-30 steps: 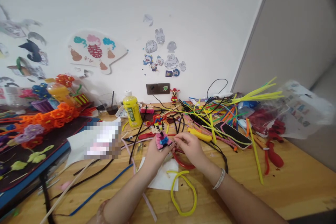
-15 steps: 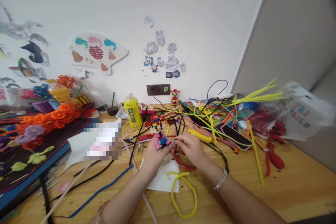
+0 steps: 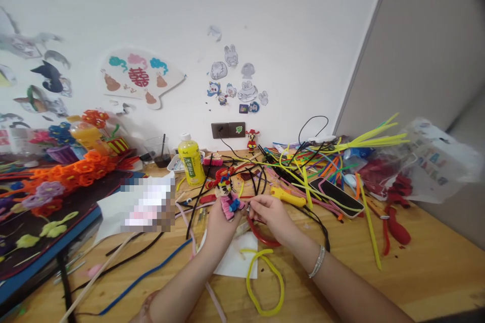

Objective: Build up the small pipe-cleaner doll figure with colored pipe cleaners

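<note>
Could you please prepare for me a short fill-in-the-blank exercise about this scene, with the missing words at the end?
1. The left hand holds a small figure, and the silver bracelet is on the ____ wrist.
2. The loop nearest the camera, between the forearms, is coloured ____.
3. The yellow drink bottle has a ____ cap.
4. The long blue strip lies to the ____ of that loop.

Missing words: right; yellow; white; left.

This looks like a craft workspace. Pipe cleaners (image 3: 306, 181) and fuzzy flowers (image 3: 79, 171) crowd a wooden table (image 3: 428, 262).
</note>
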The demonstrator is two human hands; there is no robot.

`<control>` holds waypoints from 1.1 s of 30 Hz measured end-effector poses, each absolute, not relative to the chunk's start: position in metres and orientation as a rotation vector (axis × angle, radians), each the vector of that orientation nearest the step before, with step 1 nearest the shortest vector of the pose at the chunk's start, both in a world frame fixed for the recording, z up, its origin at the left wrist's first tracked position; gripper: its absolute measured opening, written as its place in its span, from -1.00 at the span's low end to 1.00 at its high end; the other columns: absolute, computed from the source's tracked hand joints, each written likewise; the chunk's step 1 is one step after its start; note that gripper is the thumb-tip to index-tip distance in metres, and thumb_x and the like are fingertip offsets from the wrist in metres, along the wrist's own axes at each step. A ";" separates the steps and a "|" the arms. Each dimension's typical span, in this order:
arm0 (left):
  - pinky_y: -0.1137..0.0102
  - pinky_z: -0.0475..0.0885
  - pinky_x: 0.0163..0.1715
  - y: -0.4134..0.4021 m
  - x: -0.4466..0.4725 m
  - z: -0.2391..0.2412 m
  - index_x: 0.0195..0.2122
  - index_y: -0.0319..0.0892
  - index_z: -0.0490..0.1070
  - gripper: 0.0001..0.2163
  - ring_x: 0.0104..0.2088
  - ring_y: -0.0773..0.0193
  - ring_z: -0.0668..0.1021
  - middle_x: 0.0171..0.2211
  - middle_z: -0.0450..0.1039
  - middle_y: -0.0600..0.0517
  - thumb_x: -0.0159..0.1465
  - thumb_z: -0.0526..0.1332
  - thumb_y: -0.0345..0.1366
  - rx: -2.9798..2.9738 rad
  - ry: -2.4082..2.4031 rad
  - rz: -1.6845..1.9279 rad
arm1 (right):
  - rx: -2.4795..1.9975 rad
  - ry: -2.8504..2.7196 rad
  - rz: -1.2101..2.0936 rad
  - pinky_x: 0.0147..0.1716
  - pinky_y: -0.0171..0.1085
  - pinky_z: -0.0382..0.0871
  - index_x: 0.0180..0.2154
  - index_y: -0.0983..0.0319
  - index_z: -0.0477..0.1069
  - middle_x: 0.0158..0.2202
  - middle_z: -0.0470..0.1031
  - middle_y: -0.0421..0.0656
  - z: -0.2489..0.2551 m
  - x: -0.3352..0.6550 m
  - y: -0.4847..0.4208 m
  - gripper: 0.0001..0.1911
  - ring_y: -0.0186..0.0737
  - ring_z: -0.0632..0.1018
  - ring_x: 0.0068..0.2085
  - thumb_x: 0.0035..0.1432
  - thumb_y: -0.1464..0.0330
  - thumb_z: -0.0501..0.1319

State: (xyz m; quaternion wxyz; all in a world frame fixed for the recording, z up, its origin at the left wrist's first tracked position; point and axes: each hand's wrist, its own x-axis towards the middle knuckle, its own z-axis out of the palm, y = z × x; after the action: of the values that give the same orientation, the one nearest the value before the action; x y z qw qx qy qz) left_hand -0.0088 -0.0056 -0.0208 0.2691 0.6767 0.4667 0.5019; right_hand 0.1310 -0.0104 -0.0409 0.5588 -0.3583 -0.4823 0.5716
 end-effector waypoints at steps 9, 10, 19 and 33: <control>0.37 0.35 -0.43 -0.008 -0.009 -0.023 -0.53 -0.19 0.34 -0.90 -0.47 0.21 0.47 -0.54 0.44 0.02 0.00 0.20 -0.27 1.805 1.318 1.374 | -0.837 -1.108 1.359 -0.51 -0.40 0.25 -0.47 0.27 0.46 -0.58 0.45 -0.23 -0.036 0.129 -0.014 -0.74 -0.41 0.39 -0.55 -0.15 0.20 0.32; 0.37 0.35 -0.44 -0.008 -0.009 -0.024 -0.53 -0.19 0.34 -0.90 -0.47 0.21 0.47 -0.53 0.44 0.02 0.00 0.19 -0.27 1.804 1.325 1.374 | -0.840 -1.102 1.356 -0.51 -0.40 0.25 -0.47 0.28 0.46 -0.58 0.45 -0.24 -0.035 0.129 -0.014 -0.75 -0.41 0.39 -0.55 -0.16 0.21 0.32; 0.35 0.36 -0.42 -0.009 -0.007 -0.020 -0.48 -0.20 0.38 -0.88 -0.44 0.19 0.48 -0.48 0.46 -0.02 0.01 0.19 -0.26 1.869 1.302 1.341 | -0.832 -1.055 1.318 -0.52 -0.39 0.26 -0.41 0.29 0.47 -0.60 0.44 -0.25 -0.036 0.131 -0.011 -0.69 -0.41 0.38 -0.57 -0.16 0.19 0.32; 0.36 0.37 -0.43 0.002 -0.021 -0.008 -0.51 -0.14 0.31 -0.89 -0.46 0.18 0.49 -0.52 0.45 0.01 -0.01 0.20 -0.24 1.848 1.527 1.478 | -1.282 -1.951 0.362 -0.26 -0.24 0.27 -0.31 0.23 0.48 -0.33 0.51 -0.12 -0.032 0.158 0.000 -0.82 -0.20 0.44 -0.27 0.05 0.46 0.14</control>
State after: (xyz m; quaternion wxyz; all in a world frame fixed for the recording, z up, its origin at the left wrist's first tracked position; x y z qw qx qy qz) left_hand -0.0209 0.0019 -0.0085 0.1620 0.6477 0.5350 0.5178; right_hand 0.1584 -0.0003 -0.0323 0.3799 -0.5020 -0.7639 0.1417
